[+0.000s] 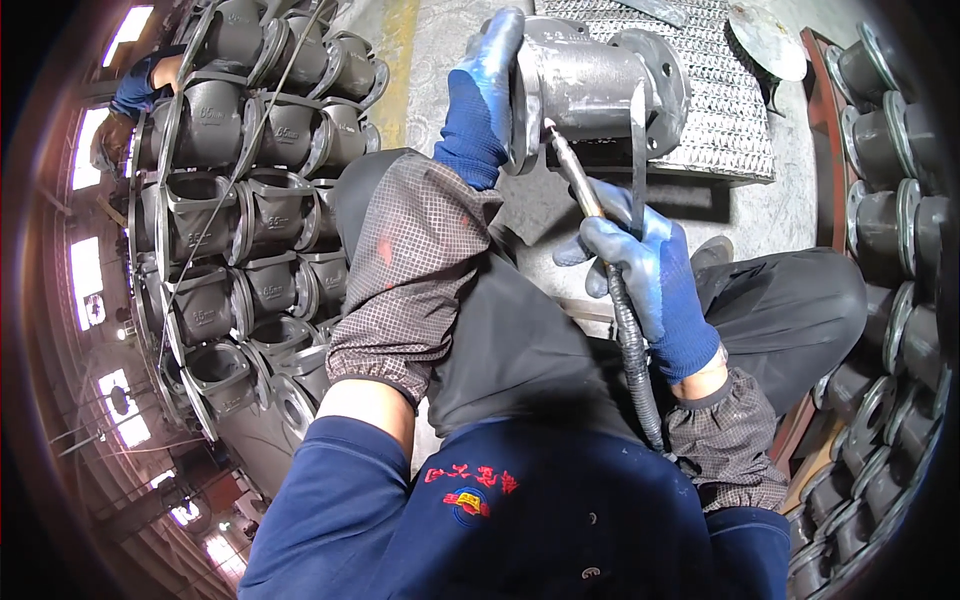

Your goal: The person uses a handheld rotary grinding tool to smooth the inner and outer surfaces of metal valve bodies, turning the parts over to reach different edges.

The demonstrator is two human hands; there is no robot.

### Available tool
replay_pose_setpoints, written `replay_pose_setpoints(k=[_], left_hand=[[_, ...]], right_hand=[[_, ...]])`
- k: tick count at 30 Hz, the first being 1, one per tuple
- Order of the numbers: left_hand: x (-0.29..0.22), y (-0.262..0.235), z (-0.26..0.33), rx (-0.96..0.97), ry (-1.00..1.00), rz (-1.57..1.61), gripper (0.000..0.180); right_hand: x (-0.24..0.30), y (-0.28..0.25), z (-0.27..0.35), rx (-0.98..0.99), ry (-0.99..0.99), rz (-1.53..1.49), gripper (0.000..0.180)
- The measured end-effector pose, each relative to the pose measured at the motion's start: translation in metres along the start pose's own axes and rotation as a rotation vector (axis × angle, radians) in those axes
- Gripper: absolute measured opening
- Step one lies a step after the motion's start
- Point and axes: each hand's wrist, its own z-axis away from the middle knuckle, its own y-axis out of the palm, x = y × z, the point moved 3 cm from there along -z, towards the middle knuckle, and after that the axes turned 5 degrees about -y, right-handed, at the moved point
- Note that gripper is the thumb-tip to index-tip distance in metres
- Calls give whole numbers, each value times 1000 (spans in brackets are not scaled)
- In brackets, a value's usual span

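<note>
A grey cast-metal valve body [590,85], flanged at both ends, lies on its side on a metal block. My left hand [482,95], in a blue glove, is closed on the rim of its left flange. In my gloved right hand [640,255] is a slim pencil grinder [572,165] with a ribbed black hose [632,350] running back toward my waist. The grinder's tip is at the casting beside the left flange. A flat steel bar [638,155] also rises from my right hand, its upper end in front of the casting.
The textured metal block [725,120] bears a round plate-like disc [768,42] near its far right. Stacked flanged castings [210,115] rise at my left. More castings [880,140] fill a reddish rack [825,120] at my right. Another person's arm [140,90] shows behind the left stack.
</note>
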Motion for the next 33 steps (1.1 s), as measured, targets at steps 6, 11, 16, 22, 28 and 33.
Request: replay_pose_setpoints(k=[6, 11, 16, 22, 28, 33], left_hand=[[0, 4, -3, -20, 115, -188, 43], [5, 4, -12, -30, 100, -241, 39], [6, 1, -5, -30, 82, -194, 38], [0, 20, 4, -124, 61, -167, 45], [-7, 22, 7, -123, 156, -248, 51], [7, 27, -3, -132, -5, -175, 49]], right_hand=[[-2, 14, -16, 2, 19, -129, 39], [-11, 16, -23, -33, -71, -200, 38], [-12, 10, -30, 60, -31, -173, 35], [-29, 9, -40, 48, -118, -328, 39], [-43, 8, -25, 77, 35, -260, 46], [-14, 8, -37, -91, -62, -297, 39]])
